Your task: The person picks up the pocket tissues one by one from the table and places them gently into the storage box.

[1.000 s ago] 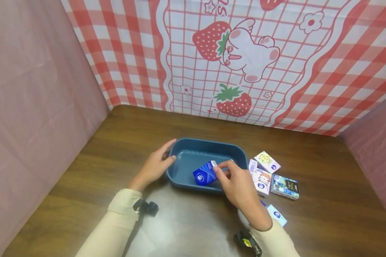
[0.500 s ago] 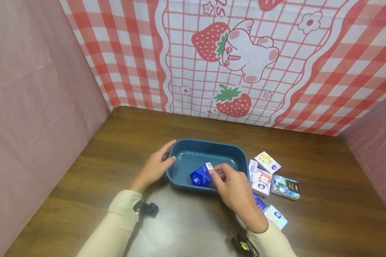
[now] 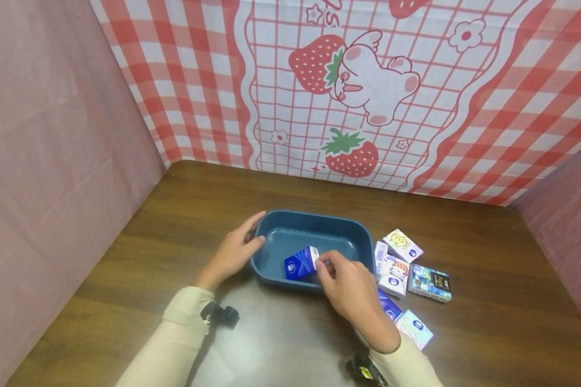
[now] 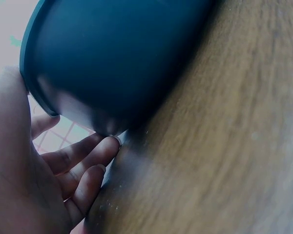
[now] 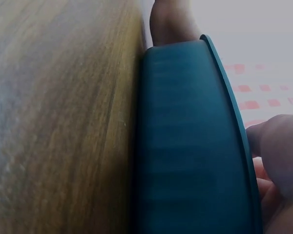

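A dark blue plastic tub (image 3: 314, 223) with rounded corners sits in the middle of the table. My left hand (image 3: 229, 255) holds its left end, thumb at the rim; in the left wrist view several fingers (image 4: 90, 158) lie against the outer wall. Over the tub's floor, a small blue tissue pack (image 3: 300, 263) with a white end is tilted toward the near side. My right hand (image 3: 351, 285) pinches that pack at its white end between thumb and fingertips. In the right wrist view the tub's near wall (image 5: 190, 136) hides the pack.
Right of the tub lie several more tissue packs: a yellow-figure one (image 3: 403, 245), a strawberry-figure one (image 3: 393, 275), a dark floral one (image 3: 431, 282), a purple-blue one (image 3: 389, 306) and a pale blue one (image 3: 415, 328). A checked cloth (image 3: 198, 80) hangs behind the table.
My right hand has moved a little left and down with the blue tissue pack, setting it lower in the tub. The left hand stays on the tub's end.
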Demonstrator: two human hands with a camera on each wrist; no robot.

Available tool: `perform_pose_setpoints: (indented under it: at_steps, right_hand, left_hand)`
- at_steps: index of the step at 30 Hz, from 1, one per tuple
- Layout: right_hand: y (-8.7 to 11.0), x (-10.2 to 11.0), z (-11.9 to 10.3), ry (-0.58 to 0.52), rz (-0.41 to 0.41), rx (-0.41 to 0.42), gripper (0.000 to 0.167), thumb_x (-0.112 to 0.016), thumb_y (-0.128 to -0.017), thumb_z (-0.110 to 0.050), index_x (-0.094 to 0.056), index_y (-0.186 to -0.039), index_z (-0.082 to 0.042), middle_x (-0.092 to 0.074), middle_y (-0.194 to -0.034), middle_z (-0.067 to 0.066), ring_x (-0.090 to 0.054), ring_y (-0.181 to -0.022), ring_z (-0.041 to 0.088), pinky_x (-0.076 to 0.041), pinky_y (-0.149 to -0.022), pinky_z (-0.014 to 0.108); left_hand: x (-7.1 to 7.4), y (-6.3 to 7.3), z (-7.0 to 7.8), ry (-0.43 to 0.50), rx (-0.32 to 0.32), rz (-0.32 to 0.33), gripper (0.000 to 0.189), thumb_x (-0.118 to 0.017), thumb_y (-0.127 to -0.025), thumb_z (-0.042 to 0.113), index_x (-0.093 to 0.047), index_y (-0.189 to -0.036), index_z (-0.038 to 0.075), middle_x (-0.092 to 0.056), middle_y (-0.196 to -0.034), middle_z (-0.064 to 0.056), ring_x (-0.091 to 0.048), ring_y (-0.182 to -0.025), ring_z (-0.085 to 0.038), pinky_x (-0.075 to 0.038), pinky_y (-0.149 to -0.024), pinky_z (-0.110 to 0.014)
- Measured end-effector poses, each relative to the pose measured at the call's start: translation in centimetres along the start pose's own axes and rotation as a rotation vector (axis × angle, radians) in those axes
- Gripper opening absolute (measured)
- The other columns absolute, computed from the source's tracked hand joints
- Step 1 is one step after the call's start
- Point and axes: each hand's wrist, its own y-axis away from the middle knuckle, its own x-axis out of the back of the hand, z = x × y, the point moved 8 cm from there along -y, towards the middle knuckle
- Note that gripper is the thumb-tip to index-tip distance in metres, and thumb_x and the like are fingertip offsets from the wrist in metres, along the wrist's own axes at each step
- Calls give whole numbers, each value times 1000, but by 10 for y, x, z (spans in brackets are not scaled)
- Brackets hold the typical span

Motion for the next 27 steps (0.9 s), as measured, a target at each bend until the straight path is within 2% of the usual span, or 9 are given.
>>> perform_pose_setpoints:
  at_steps: [6, 13, 19, 27]
  right_hand:
    - [0, -4, -1, 53, -16, 20, 14, -68, -95, -27, -74, -101, -16, -61, -67, -8, -49, -56, 9, -42, -53, 29]
    - [1, -6, -2, 99, -11, 51, 14, -70, -93, -29, -75, -99, -18, -65, -72, -7, -52, -59, 10, -45, -55, 30]
    - [2, -8, -3, 101, -50, 49, 19, -68, -94, -33, -75, -101, -18, -64, -71, -9, -51, -58, 8, -44, -54, 28]
    - [2, -8, -3, 110, -41, 57, 18, -67, -94, -33, -75, -100, -19, -62, -70, -9, -51, -58, 9, -44, -54, 29]
  left_hand:
    - [-1, 0, 0, -4, 5, -2, 60, -59, -99, 22, -39, -155, 24, -51, -147, -16, -56, -126, -35, -46, -102, -54]
    - [-2, 0, 0, 8, 2, -1, 60, -59, -99, 21, -39, -155, 22, -51, -147, -17, -56, -126, -35, -47, -101, -54]
    - [-1, 1, 1, 17, 6, 1, 59, -59, -99, 21, -39, -155, 22, -51, -147, -16, -56, -125, -35, -47, -101, -54]
    - [-1, 0, 0, 5, -8, 4, 59, -59, -99, 20, -40, -155, 21, -52, -146, -17, -57, -125, -35, -46, -102, -53]
